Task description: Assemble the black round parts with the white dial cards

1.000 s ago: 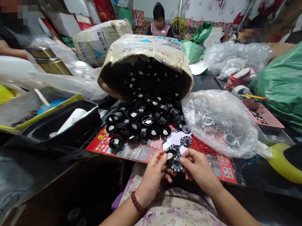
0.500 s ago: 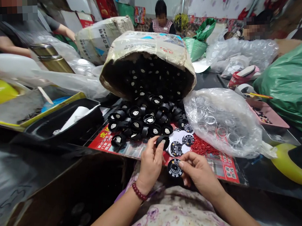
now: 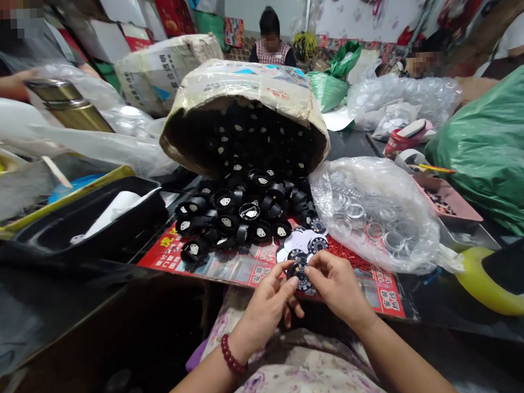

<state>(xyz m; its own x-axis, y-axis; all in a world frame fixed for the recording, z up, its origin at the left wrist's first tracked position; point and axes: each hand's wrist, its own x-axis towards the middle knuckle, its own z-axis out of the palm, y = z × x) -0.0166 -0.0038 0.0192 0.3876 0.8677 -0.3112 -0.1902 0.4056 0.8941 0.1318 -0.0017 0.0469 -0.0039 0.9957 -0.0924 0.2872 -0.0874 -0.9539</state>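
Observation:
Near the table's front edge, my left hand (image 3: 270,300) pinches a black round housing by its left side. A dial disc (image 3: 301,276) with white markings lies over the housing, which it mostly hides. From the right, my right hand (image 3: 337,283) has its thumb and fingers closed on the disc's edge. Just behind my hands are white and black dial discs (image 3: 318,244) in a loose pile. Many black round housings (image 3: 227,223) are heaped at the mouth of a large sack (image 3: 248,81).
A clear bag of transparent rings (image 3: 375,214) and red sticks (image 3: 345,251) lie right of the pile. To the left stands a black tray (image 3: 152,216) with white paper. A yellow tape roll (image 3: 478,280) is at the right. People sit around the table.
My left hand has brought the black housing down and my right hand has brought the dial up to it, so they now meet. The view has shifted slightly to the right.

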